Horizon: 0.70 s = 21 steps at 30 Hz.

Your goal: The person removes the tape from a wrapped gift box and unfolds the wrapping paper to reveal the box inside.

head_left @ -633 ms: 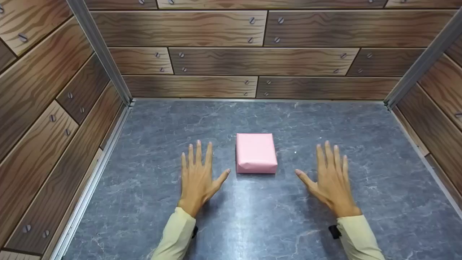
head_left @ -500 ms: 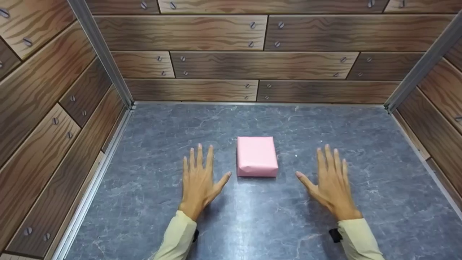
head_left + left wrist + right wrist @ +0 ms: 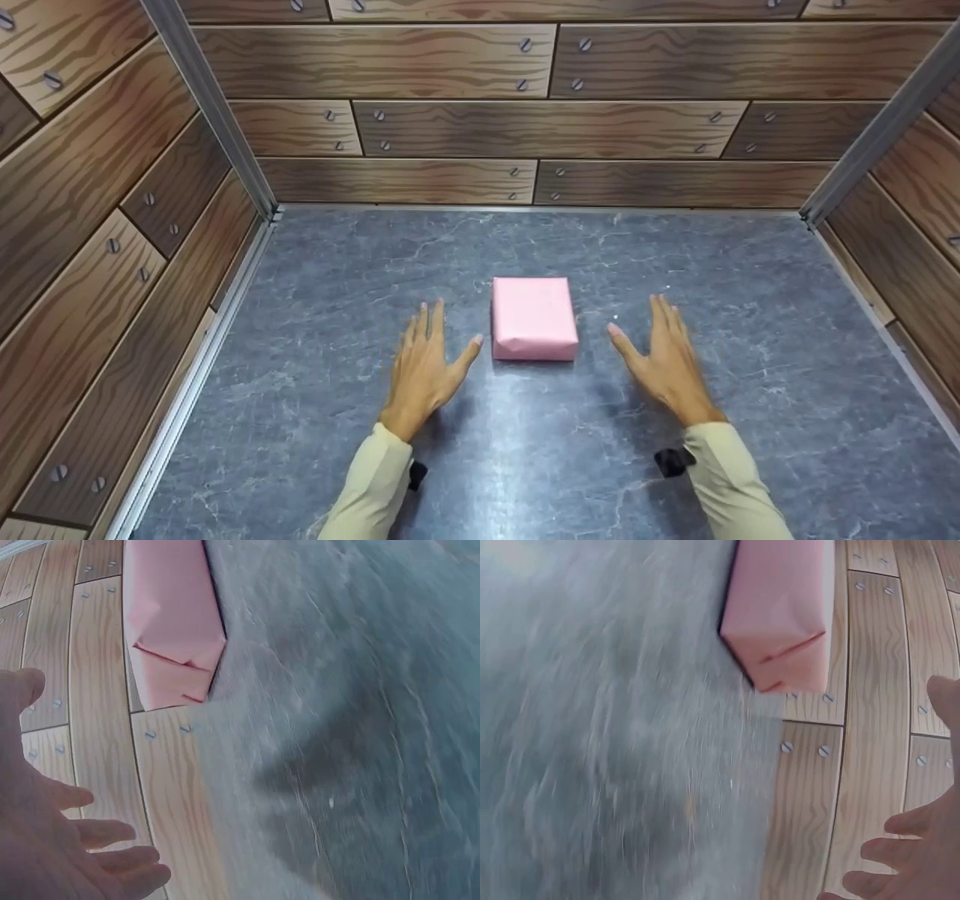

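Note:
A box wrapped in pink paper [image 3: 534, 316] lies flat on the grey marbled tabletop [image 3: 540, 457], between the two hands. To its left is the left hand [image 3: 426, 367], fingers straight and thumb spread towards the box without touching it. The right hand [image 3: 666, 361] stands on the other side, also with straight fingers and its thumb out, apart from the box. Both hands hold nothing. In the left wrist view, folded paper shows on the end of the pink box [image 3: 172, 630]; the right wrist view shows similar folds on the box [image 3: 780, 622].
Wood-plank patterned panels rise at the back [image 3: 450, 127], on the left [image 3: 97, 300] and on the right [image 3: 915, 195]. Metal strips run along the corners and table edges. A dark strapped device [image 3: 673, 462] sits at the right wrist.
Both hands have turned so the palms face inward more, and have drawn slightly closer to the box. The right hand has moved a little left. The box stays in place.

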### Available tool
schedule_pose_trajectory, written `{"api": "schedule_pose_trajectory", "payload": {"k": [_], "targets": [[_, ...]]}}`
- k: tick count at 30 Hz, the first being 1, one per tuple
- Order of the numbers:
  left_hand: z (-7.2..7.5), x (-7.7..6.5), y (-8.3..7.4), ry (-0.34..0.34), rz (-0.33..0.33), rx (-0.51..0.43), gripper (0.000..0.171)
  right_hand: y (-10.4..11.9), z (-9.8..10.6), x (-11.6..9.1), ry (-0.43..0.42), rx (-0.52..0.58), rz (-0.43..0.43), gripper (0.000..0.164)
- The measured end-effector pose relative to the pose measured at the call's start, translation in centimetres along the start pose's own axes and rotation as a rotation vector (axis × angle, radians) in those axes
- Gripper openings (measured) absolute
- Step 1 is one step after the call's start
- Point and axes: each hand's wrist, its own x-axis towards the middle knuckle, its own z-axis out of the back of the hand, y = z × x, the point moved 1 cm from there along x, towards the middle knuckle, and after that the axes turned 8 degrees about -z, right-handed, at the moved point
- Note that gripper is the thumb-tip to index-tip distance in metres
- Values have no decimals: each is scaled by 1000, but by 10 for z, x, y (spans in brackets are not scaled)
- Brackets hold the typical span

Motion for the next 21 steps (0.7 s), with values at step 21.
{"api": "schedule_pose_trajectory", "payload": {"k": [21], "targets": [[-46, 46, -24, -45, 189, -557, 56, 38, -50, 33, 186, 423, -227, 65]]}}
